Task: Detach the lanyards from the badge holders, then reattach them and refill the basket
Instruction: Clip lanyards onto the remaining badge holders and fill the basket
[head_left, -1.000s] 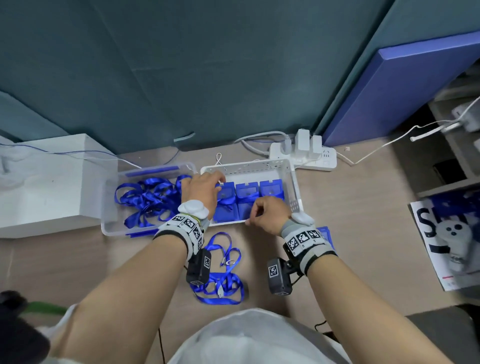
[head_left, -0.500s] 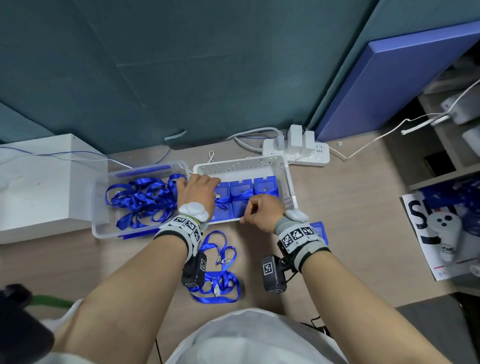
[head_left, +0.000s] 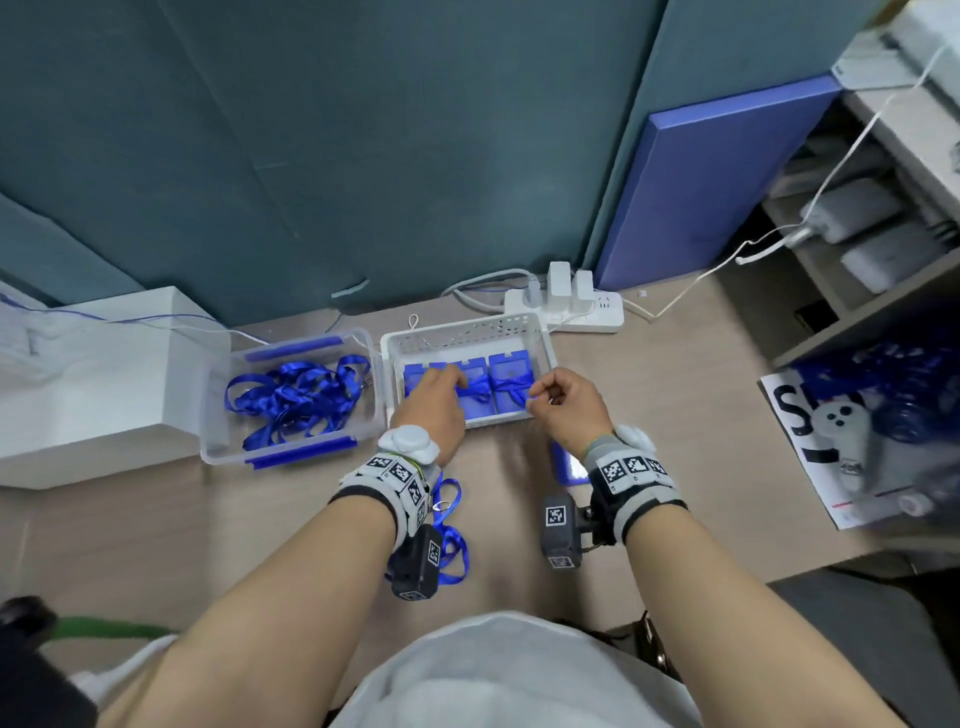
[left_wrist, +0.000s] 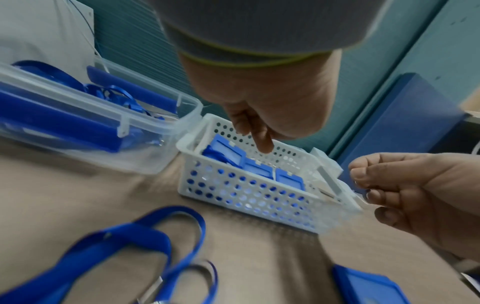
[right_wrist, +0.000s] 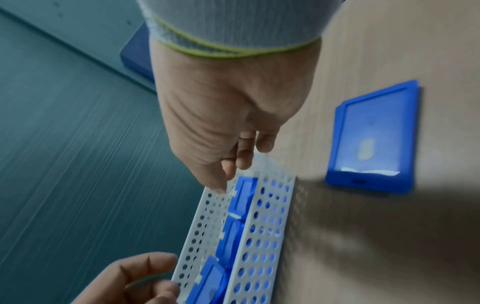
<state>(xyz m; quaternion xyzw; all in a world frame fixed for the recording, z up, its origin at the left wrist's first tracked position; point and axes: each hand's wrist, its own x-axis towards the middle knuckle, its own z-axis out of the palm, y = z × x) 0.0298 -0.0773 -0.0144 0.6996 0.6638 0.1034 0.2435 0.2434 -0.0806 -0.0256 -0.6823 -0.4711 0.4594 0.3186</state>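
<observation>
Desk (head_left: 675, 441): left hand (head_left: 434, 402) relaxed over basket (head_left: 546, 358); right hand (head_left: 571, 410) loosely curled at rim.

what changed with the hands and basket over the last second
The right hand has drawn back from the white basket's front edge toward its right end, fingers loosely curled; whether it holds anything is unclear. The left hand stays reaching in over the badge holders. The basket, the clear box of lanyards, the loose lanyard and the lone badge holder on the table stayed put.
</observation>
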